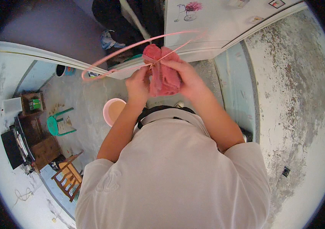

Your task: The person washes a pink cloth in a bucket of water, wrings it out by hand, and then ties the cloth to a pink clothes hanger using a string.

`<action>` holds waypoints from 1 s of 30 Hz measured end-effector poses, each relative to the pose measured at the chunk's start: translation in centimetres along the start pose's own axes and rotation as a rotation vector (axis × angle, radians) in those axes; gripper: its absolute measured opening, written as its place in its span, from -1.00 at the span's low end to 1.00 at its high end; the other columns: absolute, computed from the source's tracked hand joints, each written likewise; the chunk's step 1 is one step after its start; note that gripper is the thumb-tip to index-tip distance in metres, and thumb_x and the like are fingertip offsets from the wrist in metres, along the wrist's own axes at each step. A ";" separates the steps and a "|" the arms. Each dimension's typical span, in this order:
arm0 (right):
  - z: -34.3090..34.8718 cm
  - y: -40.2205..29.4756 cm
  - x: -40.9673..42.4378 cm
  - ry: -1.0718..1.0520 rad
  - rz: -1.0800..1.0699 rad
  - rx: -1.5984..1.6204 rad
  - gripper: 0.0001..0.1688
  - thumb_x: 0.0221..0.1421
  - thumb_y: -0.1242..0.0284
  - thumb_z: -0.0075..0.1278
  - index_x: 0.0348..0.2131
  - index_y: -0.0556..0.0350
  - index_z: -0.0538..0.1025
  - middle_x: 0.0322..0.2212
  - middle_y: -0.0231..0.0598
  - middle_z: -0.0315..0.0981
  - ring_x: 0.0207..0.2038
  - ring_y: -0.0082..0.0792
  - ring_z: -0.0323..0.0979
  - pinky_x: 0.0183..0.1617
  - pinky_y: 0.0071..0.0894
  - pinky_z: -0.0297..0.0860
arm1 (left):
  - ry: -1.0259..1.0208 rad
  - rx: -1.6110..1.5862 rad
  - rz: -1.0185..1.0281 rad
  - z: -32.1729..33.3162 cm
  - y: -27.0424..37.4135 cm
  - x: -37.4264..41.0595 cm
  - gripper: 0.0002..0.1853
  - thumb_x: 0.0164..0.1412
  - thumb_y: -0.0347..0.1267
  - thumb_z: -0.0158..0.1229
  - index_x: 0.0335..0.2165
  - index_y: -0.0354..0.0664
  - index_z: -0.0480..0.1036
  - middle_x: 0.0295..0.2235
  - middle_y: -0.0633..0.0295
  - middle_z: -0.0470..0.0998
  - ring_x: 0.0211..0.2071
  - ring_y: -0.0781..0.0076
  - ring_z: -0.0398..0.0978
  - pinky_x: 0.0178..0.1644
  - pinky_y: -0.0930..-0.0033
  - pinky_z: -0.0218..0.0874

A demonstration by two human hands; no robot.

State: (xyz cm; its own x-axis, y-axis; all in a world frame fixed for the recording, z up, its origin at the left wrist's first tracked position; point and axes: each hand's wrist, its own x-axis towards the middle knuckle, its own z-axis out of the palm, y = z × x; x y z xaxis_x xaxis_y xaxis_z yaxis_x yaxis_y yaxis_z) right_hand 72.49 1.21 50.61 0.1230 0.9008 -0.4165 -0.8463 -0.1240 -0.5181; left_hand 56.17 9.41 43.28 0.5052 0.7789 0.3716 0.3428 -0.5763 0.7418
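Observation:
A bundle of folded pink cloth is held up in front of my body, level with the doorway. My right hand wraps its right side, the thumb lying across the top. At the left edge, my left hand pinches the cloth with its fingertips. A long, thin pink loop crosses the top of the bundle and stretches out to both sides. It is blurred, and I cannot tell whether it is cord or coated wire.
Below my left forearm, a pink bucket stands on the concrete floor. Farther left are a green plastic stool, a wooden chair and a wooden cabinet. A white door panel stands ahead, with a stained wall to the right.

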 end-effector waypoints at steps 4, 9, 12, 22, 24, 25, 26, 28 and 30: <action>-3.6 -2.8 -0.5 0.046 -0.070 0.020 -0.54 0.18 0.42 0.16 0.05 0.16 0.46 -0.08 -0.20 0.56 -0.07 -0.28 0.56 0.04 -0.22 0.50 | -0.033 -0.053 -0.075 -1.3 -0.8 -0.4 -0.74 0.19 -0.60 0.06 -0.18 -0.19 0.58 -0.35 0.08 0.69 -0.31 0.14 0.69 -0.23 0.28 0.48; -4.1 -3.9 -0.6 0.124 -0.119 -0.126 -0.58 0.18 0.41 0.15 0.01 0.18 0.48 -0.16 -0.20 0.59 -0.14 -0.28 0.58 -0.02 -0.23 0.52 | -0.063 0.027 0.088 -1.1 -0.9 -1.5 -0.80 0.28 -0.55 0.06 -0.20 -0.17 0.58 -0.37 0.16 0.69 -0.32 0.28 0.69 -0.23 0.33 0.48; -3.6 -3.2 -0.2 0.143 -0.152 -0.177 -0.58 0.19 0.40 0.15 0.00 0.20 0.49 -0.16 -0.20 0.59 -0.15 -0.29 0.58 -0.04 -0.26 0.52 | -0.148 0.124 0.201 -1.8 1.0 -0.7 -0.82 0.31 -0.53 0.06 -0.21 -0.18 0.58 -0.40 0.20 0.68 -0.33 0.33 0.68 -0.22 0.34 0.47; -1.9 -0.6 0.1 -0.004 0.024 -0.126 -0.44 0.18 0.44 0.14 0.14 0.20 0.41 -0.02 -0.16 0.53 -0.03 -0.29 0.53 0.10 -0.27 0.44 | -0.068 -0.136 -0.017 -0.5 0.6 0.4 -0.83 0.29 -0.53 0.07 -0.22 -0.21 0.58 -0.44 0.19 0.67 -0.41 0.34 0.65 -0.29 0.35 0.43; -1.2 -0.6 -0.1 -0.035 0.008 -0.096 -0.42 0.18 0.45 0.13 0.16 0.19 0.40 -0.01 -0.15 0.52 0.00 -0.28 0.51 0.13 -0.27 0.42 | -0.062 -0.141 -0.050 -0.5 0.5 0.6 -0.83 0.26 -0.55 0.08 -0.23 -0.21 0.58 -0.46 0.19 0.67 -0.44 0.36 0.64 -0.31 0.34 0.43; -0.8 -1.3 -0.2 -0.111 -0.052 -0.059 -0.37 0.17 0.46 0.13 0.20 0.19 0.36 0.00 -0.16 0.52 -0.01 -0.29 0.52 0.13 -0.27 0.42 | -0.102 -0.198 -0.111 -0.8 0.6 0.6 -0.84 0.27 -0.53 0.09 -0.23 -0.22 0.58 -0.47 0.18 0.67 -0.45 0.35 0.64 -0.31 0.35 0.43; -1.5 -1.8 0.0 -0.147 -0.022 -0.016 -0.35 0.18 0.46 0.12 0.22 0.18 0.34 0.01 -0.16 0.51 0.00 -0.29 0.51 0.13 -0.27 0.42 | -0.143 -0.254 -0.172 -1.0 0.7 0.6 -0.85 0.28 -0.51 0.10 -0.23 -0.22 0.58 -0.47 0.17 0.67 -0.45 0.35 0.64 -0.31 0.37 0.43; -2.6 -2.7 0.1 -0.213 0.042 0.069 -0.31 0.18 0.46 0.11 0.26 0.16 0.31 0.04 -0.15 0.50 0.02 -0.30 0.50 0.13 -0.28 0.42 | -0.176 -0.232 -0.208 -1.2 1.4 1.1 -0.85 0.29 -0.50 0.10 -0.23 -0.22 0.58 -0.48 0.17 0.67 -0.44 0.38 0.64 -0.30 0.39 0.43; -1.3 -0.7 0.0 -0.096 0.022 0.077 -0.36 0.20 0.45 0.09 0.23 0.16 0.32 0.01 -0.15 0.51 -0.01 -0.28 0.52 0.10 -0.26 0.44 | -0.122 -0.202 -0.200 -0.8 1.5 1.0 -0.86 0.29 -0.49 0.10 -0.24 -0.22 0.59 -0.50 0.19 0.67 -0.45 0.42 0.64 -0.30 0.40 0.43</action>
State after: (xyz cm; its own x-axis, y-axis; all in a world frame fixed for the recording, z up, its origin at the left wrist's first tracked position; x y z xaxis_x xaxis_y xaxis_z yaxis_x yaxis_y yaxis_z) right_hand 73.72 0.76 49.98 0.0563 0.9344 -0.3516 -0.8860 -0.1156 -0.4490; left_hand 56.53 9.54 45.25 0.5392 0.8293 0.1467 0.2870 -0.3447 0.8938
